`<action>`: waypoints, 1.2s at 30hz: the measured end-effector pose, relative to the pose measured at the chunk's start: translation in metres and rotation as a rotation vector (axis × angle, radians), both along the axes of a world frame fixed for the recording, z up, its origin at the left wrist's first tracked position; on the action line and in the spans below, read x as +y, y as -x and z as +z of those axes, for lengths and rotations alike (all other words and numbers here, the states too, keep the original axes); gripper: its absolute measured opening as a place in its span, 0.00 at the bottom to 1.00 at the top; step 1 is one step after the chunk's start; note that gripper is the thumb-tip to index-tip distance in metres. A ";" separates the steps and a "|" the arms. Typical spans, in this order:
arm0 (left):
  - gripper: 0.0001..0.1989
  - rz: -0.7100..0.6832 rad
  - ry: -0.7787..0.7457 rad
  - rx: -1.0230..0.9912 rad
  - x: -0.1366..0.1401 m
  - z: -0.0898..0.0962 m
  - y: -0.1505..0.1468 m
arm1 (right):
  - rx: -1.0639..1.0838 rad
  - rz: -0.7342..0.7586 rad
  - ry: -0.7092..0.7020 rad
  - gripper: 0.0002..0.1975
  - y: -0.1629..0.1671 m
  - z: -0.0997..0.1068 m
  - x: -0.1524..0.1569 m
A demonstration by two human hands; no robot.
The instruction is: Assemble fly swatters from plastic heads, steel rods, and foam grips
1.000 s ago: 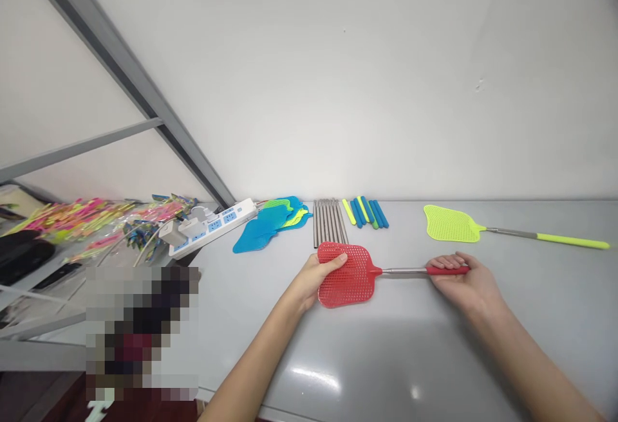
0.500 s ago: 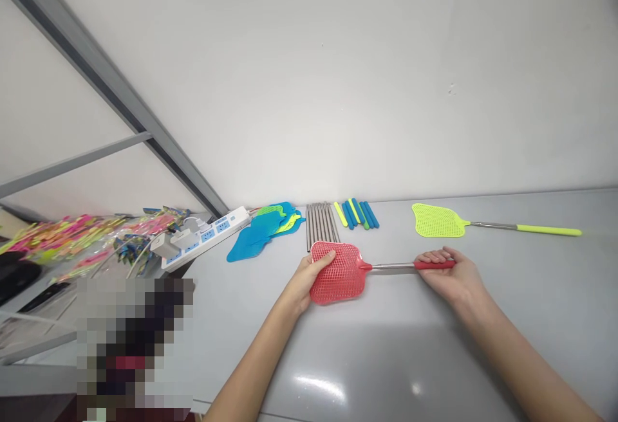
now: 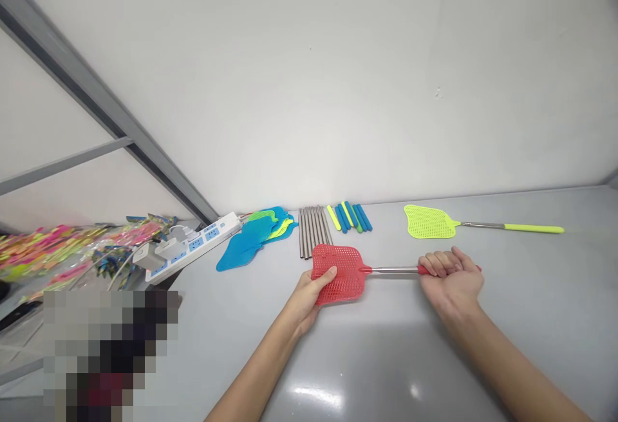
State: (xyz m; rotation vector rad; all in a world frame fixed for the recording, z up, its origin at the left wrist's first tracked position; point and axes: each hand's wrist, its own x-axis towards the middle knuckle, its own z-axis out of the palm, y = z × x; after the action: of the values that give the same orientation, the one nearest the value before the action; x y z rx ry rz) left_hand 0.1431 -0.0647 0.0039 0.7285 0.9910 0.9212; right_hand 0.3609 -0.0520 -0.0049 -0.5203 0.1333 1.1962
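Nearer me than the metal rods, I have the red swatter. My left hand pinches its mesh head, thumb on top; my right hand is curled round the red grip. I judge it best to keep the metal shaft straight, sparing the neck.

The head camera looks forward and down over the nearby table.

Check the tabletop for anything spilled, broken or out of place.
Nothing looks spilled or broken. The swatter heads by the power strip overlap in an uneven heap, messier than the metal rods lying side by side. The held red swatter looks intact.
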 end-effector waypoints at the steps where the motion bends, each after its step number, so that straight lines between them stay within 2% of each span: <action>1: 0.18 -0.002 -0.002 -0.001 0.000 0.000 0.000 | 0.010 -0.007 0.014 0.17 0.001 0.000 0.000; 14: 0.19 -0.003 -0.012 0.083 -0.002 0.000 0.001 | -0.054 -0.013 -0.036 0.18 0.004 -0.010 0.002; 19: 0.18 0.006 0.011 0.076 0.001 0.016 0.004 | 0.031 0.057 -0.002 0.17 0.007 -0.006 0.002; 23: 0.17 0.044 0.009 0.153 0.003 0.023 0.008 | 0.116 0.127 0.048 0.16 0.006 -0.005 0.003; 30: 0.18 -0.002 0.042 0.092 0.003 0.012 0.007 | 0.195 0.125 0.134 0.14 -0.002 -0.002 0.008; 36: 0.19 0.008 0.036 0.106 0.003 0.012 0.006 | 0.199 0.133 0.151 0.14 -0.004 -0.003 0.008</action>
State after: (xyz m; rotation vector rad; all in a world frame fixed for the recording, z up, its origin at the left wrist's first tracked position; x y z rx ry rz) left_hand 0.1373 -0.0618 0.0161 0.7492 1.1018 0.8763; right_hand 0.3646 -0.0435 -0.0079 -0.5481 0.3660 1.3742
